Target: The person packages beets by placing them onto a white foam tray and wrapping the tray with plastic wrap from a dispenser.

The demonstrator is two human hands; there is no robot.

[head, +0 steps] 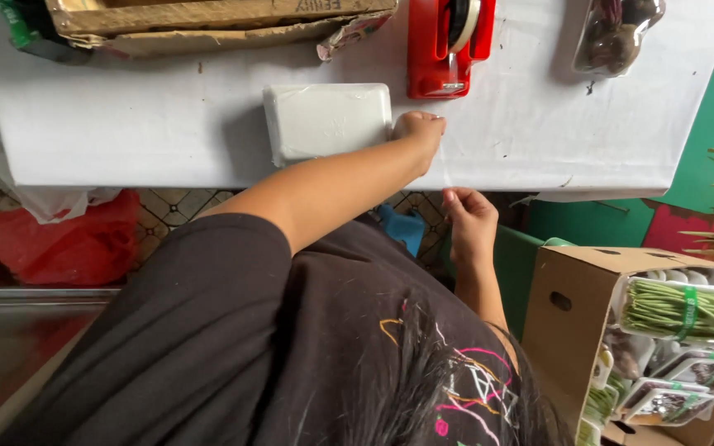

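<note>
Two hands, one block. Left grip (419, 132): fingers curled shut, pressed to the right end of the white wrapped block (326, 121), steadying it flat on the desk (126, 116). Right grip (468, 219): fingertips pinched at the desk edge; contents cannot be told. One red tape dispenser (448, 45) just behind, within reach. One carton of packed greens (572, 306), lower right.

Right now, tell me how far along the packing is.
Done: sealed trays of green beans stand in the cardboard box. In hand: the left hand presses against the white wrapped block by the red tape dispenser; the right hand pinches at the table edge. Left: perhaps the bag of dark produce.
</note>
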